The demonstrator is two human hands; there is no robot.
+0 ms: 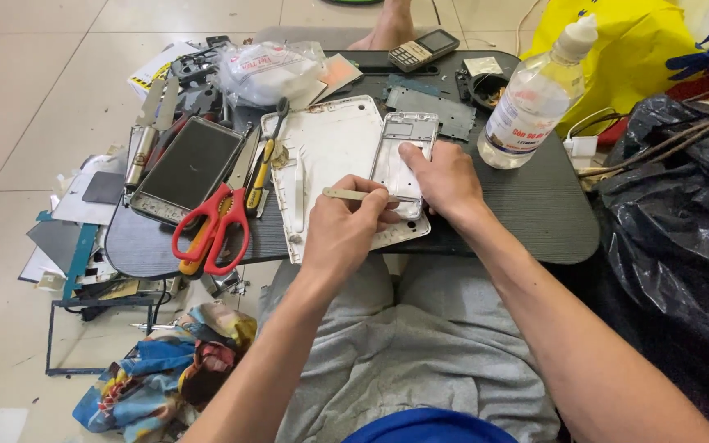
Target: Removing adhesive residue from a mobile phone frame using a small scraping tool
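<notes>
At left of centre lie a dark phone screen [189, 168] and red-handled scissors [212, 230]. In the middle, the left hand [345, 226] pinches thin tweezers [358, 195] over the white phone frame [404, 160], which the right hand [445, 176] presses down, fingers together. A clear bottle [535, 94] stands upper right.

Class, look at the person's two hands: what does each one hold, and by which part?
The left hand holds metal tweezers by the middle of their arms. The right hand presses on the white phone frame, fingers on its right edge.
</notes>
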